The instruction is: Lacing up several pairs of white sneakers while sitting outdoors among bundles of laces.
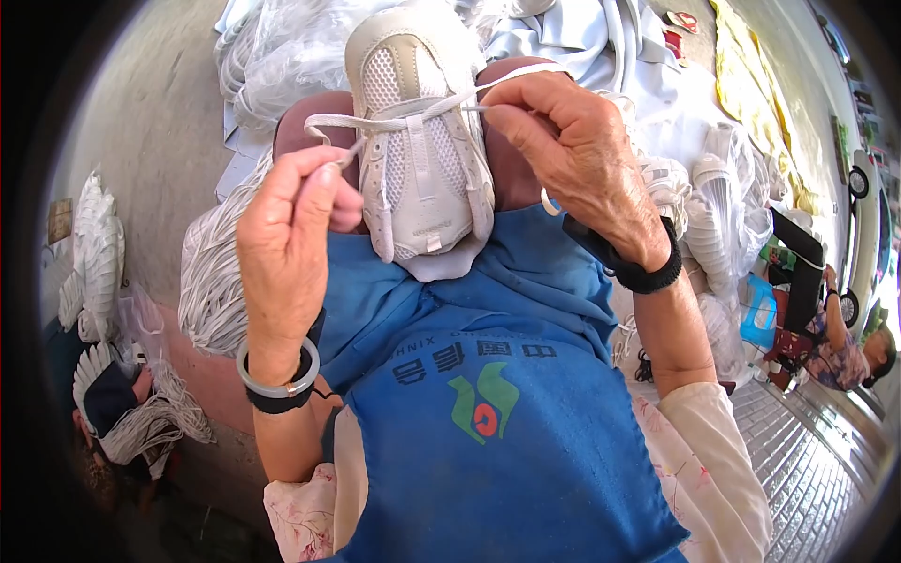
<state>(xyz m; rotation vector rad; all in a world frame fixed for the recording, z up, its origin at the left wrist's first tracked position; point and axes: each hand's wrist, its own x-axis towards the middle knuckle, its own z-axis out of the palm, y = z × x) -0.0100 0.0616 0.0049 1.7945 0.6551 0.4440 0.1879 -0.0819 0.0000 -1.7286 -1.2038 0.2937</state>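
Note:
A white and beige mesh shoe upper point(432, 202) rests between my knees, toe end pointing away. Across its lower tongue runs a white shoelace point(436, 108), one part looping out to the left and another passing over to the right. My left hand point(286, 211), at the left edge of the shoe, is closed, thumb and forefinger pinching one end of the lace. On the other side my right hand point(572, 141) pinches the lace's other end between thumb and fingertip beside an eyelet. A stretch of lace also runs up behind the right fingers.
A thick bundle of white laces point(223, 267) hangs by my left thigh. Clear plastic bags point(291, 56) and pale blue sheets point(572, 33) lie beyond my knees. More white shoe parts point(718, 211) are stacked in plastic at right. Another person point(845, 352) sits farther right, near a parked car point(868, 235).

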